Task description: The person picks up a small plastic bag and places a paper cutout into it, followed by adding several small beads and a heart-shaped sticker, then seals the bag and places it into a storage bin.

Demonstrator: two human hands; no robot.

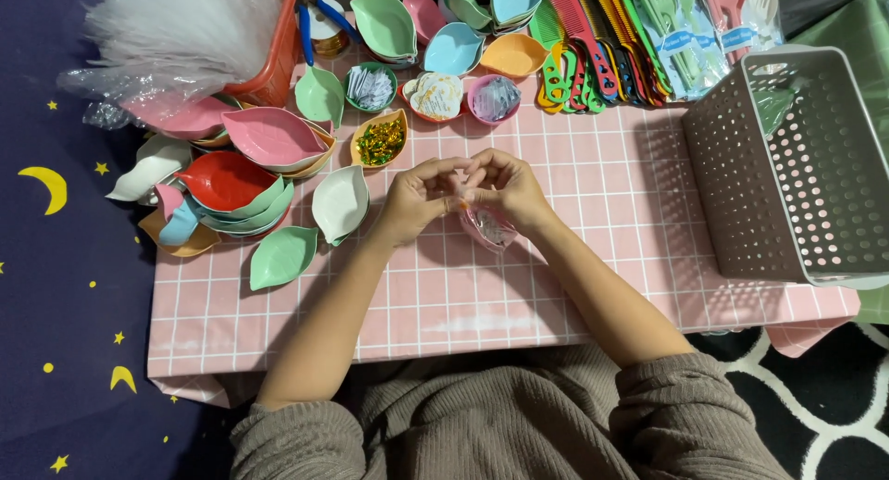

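Observation:
Both my hands meet over the middle of the pink checked tablecloth (574,286). My left hand (419,198) and my right hand (509,188) pinch the top of a small clear plastic bag (488,228) with pinkish contents; the bag hangs below my fingertips, just above the cloth. A cream leaf-shaped dish (340,202) lies just left of my left hand. A small yellow dish of green and gold wrapped pieces (380,139) sits beyond my left hand.
A grey perforated basket (787,165) lies on its side at the right. Stacks of leaf-shaped dishes (243,179) crowd the left. Small bowls of packets (435,96), coloured combs (583,45) and packed cutlery (685,26) line the far edge. A red basket with white fluff (185,26) stands far left.

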